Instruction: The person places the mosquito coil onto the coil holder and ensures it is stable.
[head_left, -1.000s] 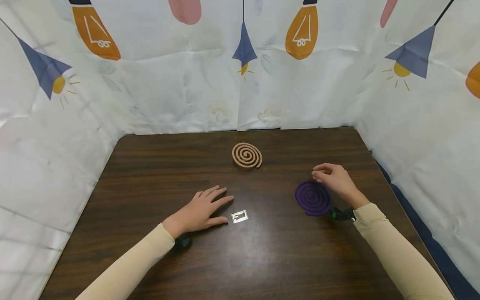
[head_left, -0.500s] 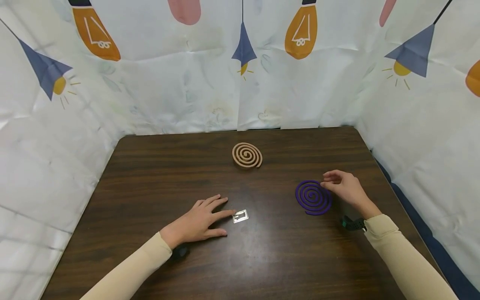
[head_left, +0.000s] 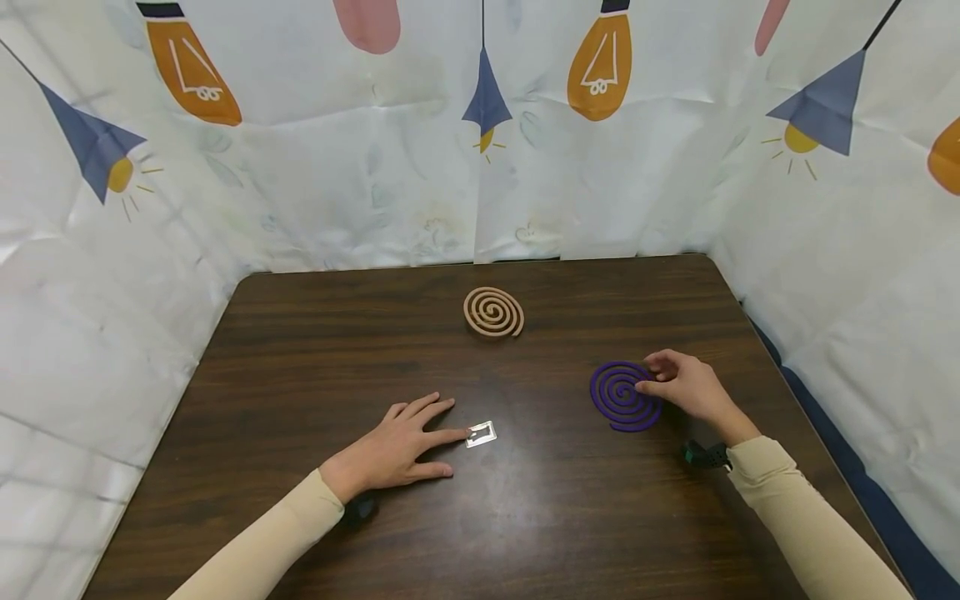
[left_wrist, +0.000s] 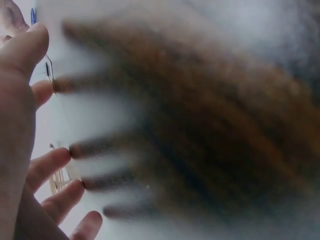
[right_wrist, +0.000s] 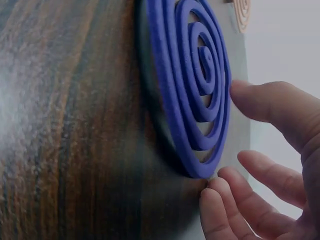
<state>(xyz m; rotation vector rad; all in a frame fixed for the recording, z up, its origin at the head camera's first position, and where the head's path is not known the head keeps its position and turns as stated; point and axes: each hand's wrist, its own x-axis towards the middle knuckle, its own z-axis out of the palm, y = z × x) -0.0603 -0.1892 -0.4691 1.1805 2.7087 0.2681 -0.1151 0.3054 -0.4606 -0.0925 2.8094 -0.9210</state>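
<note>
My left hand (head_left: pixel 397 446) lies palm down with spread, fairly straight fingers on the table. Its index fingertip touches the near-left edge of a small, flat, silvery metal mosquito coil stand (head_left: pixel 482 434). A purple mosquito coil (head_left: pixel 618 396) lies flat to the right. My right hand (head_left: pixel 690 385) is at that coil's right side, thumb over its outer rings and bent fingers beside its edge. In the right wrist view a space shows between thumb (right_wrist: pixel 260 100) and fingers, with the purple coil (right_wrist: pixel 200 85) not pinched. The left wrist view is mostly blurred by a reflection.
A tan mosquito coil (head_left: pixel 492 312) lies farther back, near the middle of the dark wooden table (head_left: pixel 337 333). White printed cloth (head_left: pixel 420 183) hangs behind the table and along both sides.
My left hand has shifted slightly nearer, its index finger coming onto the metal stand. My right hand has moved from above the purple coil's far edge to its right side, thumb now over the rings.
</note>
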